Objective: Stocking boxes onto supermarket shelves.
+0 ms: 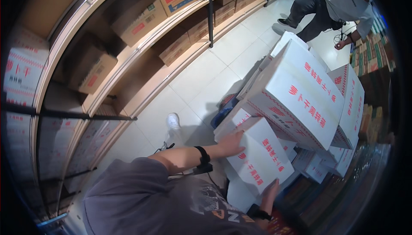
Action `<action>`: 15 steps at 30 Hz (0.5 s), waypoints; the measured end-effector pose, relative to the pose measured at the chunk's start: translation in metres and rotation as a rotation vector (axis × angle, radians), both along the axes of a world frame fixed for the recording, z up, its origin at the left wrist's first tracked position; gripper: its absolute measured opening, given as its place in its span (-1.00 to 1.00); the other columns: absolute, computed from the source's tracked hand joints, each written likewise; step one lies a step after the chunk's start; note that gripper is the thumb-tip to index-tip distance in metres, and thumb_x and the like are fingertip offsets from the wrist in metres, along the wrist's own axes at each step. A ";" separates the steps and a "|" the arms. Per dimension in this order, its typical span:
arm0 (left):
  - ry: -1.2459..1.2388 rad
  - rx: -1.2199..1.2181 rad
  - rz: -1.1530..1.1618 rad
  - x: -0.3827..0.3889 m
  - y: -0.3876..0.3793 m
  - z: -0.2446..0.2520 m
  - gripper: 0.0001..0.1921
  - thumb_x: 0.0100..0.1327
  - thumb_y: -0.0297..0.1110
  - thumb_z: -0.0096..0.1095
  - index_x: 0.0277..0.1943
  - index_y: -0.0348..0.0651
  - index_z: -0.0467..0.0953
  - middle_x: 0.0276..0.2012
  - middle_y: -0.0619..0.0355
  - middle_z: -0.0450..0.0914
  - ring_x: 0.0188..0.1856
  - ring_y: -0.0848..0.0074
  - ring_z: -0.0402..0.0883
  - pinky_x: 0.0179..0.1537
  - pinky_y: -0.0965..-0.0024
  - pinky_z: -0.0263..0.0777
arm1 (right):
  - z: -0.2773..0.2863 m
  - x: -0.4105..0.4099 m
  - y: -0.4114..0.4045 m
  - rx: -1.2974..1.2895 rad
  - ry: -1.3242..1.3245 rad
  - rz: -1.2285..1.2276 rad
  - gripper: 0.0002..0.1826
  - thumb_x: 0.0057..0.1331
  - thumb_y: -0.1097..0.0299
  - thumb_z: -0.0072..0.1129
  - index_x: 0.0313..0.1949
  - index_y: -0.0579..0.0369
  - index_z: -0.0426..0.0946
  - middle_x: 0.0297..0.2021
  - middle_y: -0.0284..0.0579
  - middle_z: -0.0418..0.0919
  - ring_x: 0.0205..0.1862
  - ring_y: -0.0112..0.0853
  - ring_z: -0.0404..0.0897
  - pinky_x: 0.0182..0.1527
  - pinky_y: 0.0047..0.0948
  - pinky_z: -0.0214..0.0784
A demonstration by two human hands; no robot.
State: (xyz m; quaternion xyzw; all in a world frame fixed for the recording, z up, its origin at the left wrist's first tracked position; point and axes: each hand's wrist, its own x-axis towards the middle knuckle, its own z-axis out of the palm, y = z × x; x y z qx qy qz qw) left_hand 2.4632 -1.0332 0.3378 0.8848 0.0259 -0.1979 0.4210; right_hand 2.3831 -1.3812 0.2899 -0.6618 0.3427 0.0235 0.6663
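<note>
A small white cardboard box (260, 153) with red printed writing lies between my two hands, tilted in the view. My left hand (231, 143) is on its upper left edge, fingers spread over the corner. At the box's lower right end, my right hand (271, 191) rests with the fingers along the edge; its palm side is hidden. Just beyond stands a larger white carton (302, 96) with red writing and tape along its top. Another white carton (349, 106) stands to its right, and smaller white boxes (310, 165) lie below it.
Wooden shelves (145, 54) with black posts run along the left, holding brown cartons (140, 19) and white boxes (24, 70). A person (334, 6) stands on the tiled floor at the upper right, near stacked green-and-tan packages (370, 54). Dark shelving with a glossy cover lies at the lower right.
</note>
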 end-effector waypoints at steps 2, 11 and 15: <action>0.053 -0.037 -0.090 0.004 0.023 -0.012 -0.35 0.06 -0.10 0.06 0.13 -0.30 0.09 -0.05 -0.17 0.37 -0.05 0.10 0.40 -0.06 0.20 0.29 | 0.009 0.000 0.031 -0.320 0.027 0.014 -0.30 0.17 0.02 -0.07 0.11 0.38 0.07 0.05 0.21 0.21 0.11 -0.08 0.20 0.11 -0.29 0.03; 0.199 0.002 -0.210 0.063 0.267 -0.040 -0.40 0.10 -0.12 0.04 0.14 -0.28 0.15 0.05 -0.13 0.31 0.07 0.15 0.31 0.08 0.28 0.19 | 0.068 0.036 0.286 -1.076 0.215 0.412 -0.40 0.11 0.21 0.05 0.05 0.36 0.18 0.10 0.36 0.07 0.17 0.04 0.07 0.19 -0.21 -0.10; 0.219 0.150 -0.137 0.080 0.373 -0.074 -0.42 0.08 -0.19 0.05 0.13 -0.28 0.16 -0.02 -0.15 0.38 0.01 0.15 0.38 0.02 0.28 0.25 | 0.090 0.110 0.413 -0.896 -0.084 0.565 -0.57 0.08 0.34 0.07 -0.06 0.24 0.31 0.02 0.14 0.25 0.09 -0.04 0.21 0.13 -0.24 0.01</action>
